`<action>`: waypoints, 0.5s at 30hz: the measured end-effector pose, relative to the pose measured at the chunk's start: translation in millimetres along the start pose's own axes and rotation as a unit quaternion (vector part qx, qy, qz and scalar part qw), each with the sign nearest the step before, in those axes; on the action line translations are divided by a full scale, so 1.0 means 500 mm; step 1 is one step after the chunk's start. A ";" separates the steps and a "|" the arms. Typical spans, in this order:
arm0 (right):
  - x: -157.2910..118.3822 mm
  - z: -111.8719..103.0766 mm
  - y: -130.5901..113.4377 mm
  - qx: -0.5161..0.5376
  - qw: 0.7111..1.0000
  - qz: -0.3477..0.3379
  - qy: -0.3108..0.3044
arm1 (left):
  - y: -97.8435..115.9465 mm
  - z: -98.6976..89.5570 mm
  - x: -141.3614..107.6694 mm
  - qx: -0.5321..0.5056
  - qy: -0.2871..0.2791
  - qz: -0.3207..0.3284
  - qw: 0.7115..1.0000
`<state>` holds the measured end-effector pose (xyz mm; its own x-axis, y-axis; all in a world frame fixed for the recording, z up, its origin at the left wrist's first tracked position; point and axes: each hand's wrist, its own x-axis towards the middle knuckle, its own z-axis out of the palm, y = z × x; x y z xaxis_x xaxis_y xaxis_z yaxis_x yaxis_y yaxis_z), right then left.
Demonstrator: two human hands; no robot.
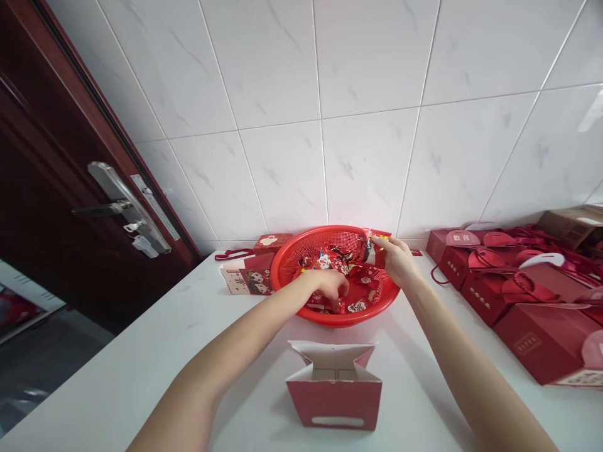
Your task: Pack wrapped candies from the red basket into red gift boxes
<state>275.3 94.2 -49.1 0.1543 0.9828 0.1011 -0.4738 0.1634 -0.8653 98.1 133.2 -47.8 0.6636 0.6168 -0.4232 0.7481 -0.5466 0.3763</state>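
A red plastic basket holds many small red wrapped packets. My left hand reaches down into it, fingers curled among the packets; what they grip is too small to make out. At the basket's right rim, my right hand is closed on several wrapped packets, red with a black and white one among them. In front of the basket stands a dark red paper box, its top open and its inside visible, touched by neither hand.
A panda-printed box and a red box stand left of the basket. Several red gift boxes with bows line the right side, near a cardboard box. A tiled wall rises behind; a door is at left.
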 end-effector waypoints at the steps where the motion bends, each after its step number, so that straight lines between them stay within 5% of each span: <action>1: 0.001 -0.001 0.000 -0.001 1.000 0.000 0.000 | -0.001 0.000 0.000 0.002 0.001 -0.006 1.000; 6: 0.001 -0.001 0.000 -0.003 1.000 -0.001 0.003 | -0.014 -0.009 0.001 0.005 0.038 -0.019 0.999; 15: -0.001 0.004 -0.006 0.010 1.000 -0.006 -0.001 | -0.041 -0.036 -0.002 -0.087 0.209 0.017 0.974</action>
<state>274.9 93.4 -45.8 0.1582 0.9811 0.1117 -0.4884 0.1761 -0.8546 82.2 153.7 -40.3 0.6025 0.7967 -0.0485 0.6896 -0.4890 0.5342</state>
